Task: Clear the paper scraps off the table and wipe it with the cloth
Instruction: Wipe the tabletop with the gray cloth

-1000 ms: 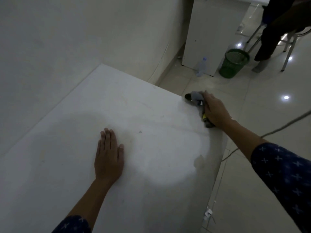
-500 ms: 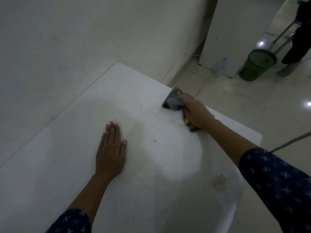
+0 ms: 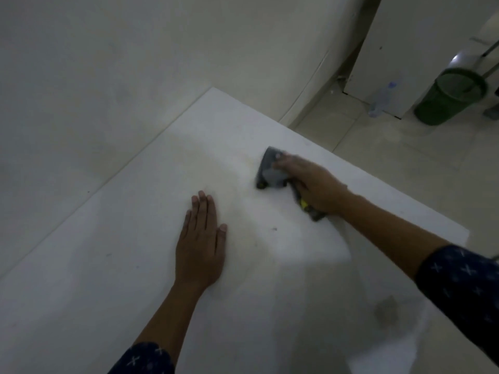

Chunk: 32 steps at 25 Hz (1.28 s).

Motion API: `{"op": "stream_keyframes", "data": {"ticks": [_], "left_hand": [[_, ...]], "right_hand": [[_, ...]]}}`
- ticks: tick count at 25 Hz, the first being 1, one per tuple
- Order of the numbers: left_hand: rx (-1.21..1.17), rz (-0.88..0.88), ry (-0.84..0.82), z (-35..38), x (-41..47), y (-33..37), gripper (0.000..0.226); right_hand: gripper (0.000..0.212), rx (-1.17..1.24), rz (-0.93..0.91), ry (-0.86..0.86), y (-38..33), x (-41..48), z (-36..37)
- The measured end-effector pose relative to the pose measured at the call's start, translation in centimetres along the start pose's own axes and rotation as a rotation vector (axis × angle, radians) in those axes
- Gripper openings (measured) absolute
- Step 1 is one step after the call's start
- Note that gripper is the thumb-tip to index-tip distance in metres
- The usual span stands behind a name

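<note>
A white table [image 3: 135, 252] fills the lower left of the head view, set against a pale wall. My right hand [image 3: 313, 182] presses a grey cloth [image 3: 270, 171] with a yellow-marked edge flat on the tabletop, near its far right part. My left hand [image 3: 201, 238] lies flat on the table, palm down, fingers together, holding nothing, a little to the left of the cloth. A tiny dark speck [image 3: 275, 228] lies between the hands. No paper scraps show on the table.
A green mesh waste bin [image 3: 451, 99] stands on the tiled floor at the far right, beside a white cabinet [image 3: 405, 49]. A clear plastic bottle [image 3: 382, 98] stands in front of the cabinet. A dull smudge [image 3: 387, 311] marks the table near its right edge.
My right hand has slid the cloth from the table's right edge inward to the left, toward my left hand. My left hand has stayed flat in place. The camera has turned left.
</note>
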<state>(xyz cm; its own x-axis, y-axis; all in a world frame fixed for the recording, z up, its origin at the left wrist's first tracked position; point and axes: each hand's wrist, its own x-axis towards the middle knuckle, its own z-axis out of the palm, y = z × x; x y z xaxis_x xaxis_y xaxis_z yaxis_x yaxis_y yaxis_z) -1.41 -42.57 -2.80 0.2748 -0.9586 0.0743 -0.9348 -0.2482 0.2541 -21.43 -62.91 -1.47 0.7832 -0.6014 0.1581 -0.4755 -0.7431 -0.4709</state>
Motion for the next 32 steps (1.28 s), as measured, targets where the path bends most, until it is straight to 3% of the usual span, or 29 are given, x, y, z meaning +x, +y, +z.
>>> {"op": "stream_keyframes", "data": {"ticks": [3,5,7,9,11,13,15,19,21,23,26,27,28,32], "left_hand": [[-0.005,0.002,0.016,-0.1,0.0,0.0,0.06],[-0.02,-0.008,0.008,-0.3,0.0,-0.1,0.062],[-0.044,-0.043,0.013,-0.6,0.6,-0.8,0.066],[-0.035,-0.083,0.031,-1.2,1.9,-2.6,0.07],[-0.013,-0.113,0.014,-1.7,3.0,-4.6,0.072],[0.019,-0.121,0.0,-1.7,3.3,-6.0,0.073],[0.057,-0.104,-0.002,-1.5,3.2,-6.4,0.07],[0.059,-0.117,0.031,-1.5,3.2,-6.4,0.063],[0.047,-0.119,0.043,-1.6,3.4,-6.4,0.063],[0.042,-0.114,0.047,-1.4,3.2,-6.4,0.063],[0.054,-0.108,0.05,-1.4,3.3,-6.3,0.065],[0.056,-0.109,0.052,-1.4,3.3,-6.2,0.065],[0.061,-0.11,0.058,-1.4,3.3,-6.2,0.065],[0.062,-0.116,0.055,-1.5,3.3,-6.2,0.064]], "right_hand": [[0.037,0.002,0.341,0.133,3.1,4.1,-2.6],[0.034,0.028,0.38,0.253,2.7,5.4,-3.6],[0.026,-0.077,0.155,0.187,-0.6,5.0,-4.2],[0.022,0.062,-0.133,-0.021,-5.2,3.3,-1.9],[0.042,0.116,-0.317,-0.331,-9.1,1.3,2.6],[0.049,0.006,-0.413,-0.318,-8.0,1.7,4.6],[0.043,0.044,-0.261,-0.178,-5.0,4.7,4.1],[0.037,0.074,0.316,0.114,0.5,11.9,-0.4],[0.03,0.066,0.424,0.233,1.6,12.7,-1.7],[0.033,0.024,0.156,0.129,-0.7,10.4,-1.8],[0.037,0.04,-0.324,-0.207,-6.1,4.9,2.6],[0.041,0.067,-0.389,-0.321,-6.5,4.4,4.1],[0.043,-0.015,-0.436,-0.329,-5.9,5.2,4.7],[0.043,0.071,-0.034,-0.084,-0.9,13.2,3.1]]}}
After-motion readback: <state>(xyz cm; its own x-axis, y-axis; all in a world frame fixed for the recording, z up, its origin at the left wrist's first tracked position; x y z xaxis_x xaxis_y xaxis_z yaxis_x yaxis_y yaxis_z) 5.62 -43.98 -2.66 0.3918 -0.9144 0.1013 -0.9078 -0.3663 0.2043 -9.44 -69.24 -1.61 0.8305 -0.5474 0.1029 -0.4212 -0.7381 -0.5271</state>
